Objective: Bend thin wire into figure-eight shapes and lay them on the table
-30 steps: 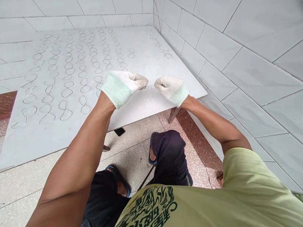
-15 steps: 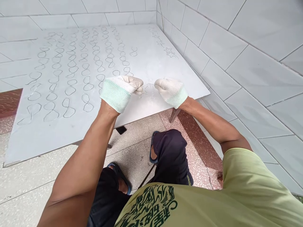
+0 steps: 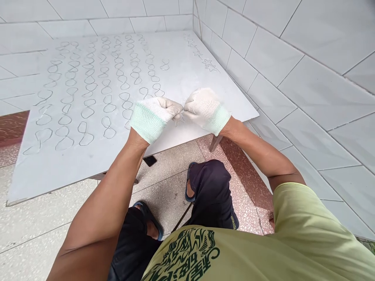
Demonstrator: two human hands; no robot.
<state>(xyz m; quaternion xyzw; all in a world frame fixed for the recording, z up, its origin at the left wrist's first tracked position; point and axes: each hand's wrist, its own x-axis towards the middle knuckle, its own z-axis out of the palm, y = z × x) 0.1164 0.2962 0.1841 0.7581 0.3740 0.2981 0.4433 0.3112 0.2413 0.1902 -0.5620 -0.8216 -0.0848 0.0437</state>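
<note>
Both hands wear white knit gloves with mint-green cuffs and meet above the near edge of the white board. Between them is a thin metal wire bent into star-like points, partly hidden by the fingers. My left hand is closed, pinching this wire between thumb and fingertips. My right hand is closed too, its fingertips pressed against the left ones on the same wire. Beyond the left hand lies a figure-eight wire on the board.
Several columns of figure-eight wires cover the board's left part. A few star-shaped wires lie at the far right. Tiled walls border the back and right. A dark flat object shows below the near edge.
My hands have come together; the right one moved left until its fingertips reached the left hand's. The stretch of wire that showed between them is now mostly covered.
</note>
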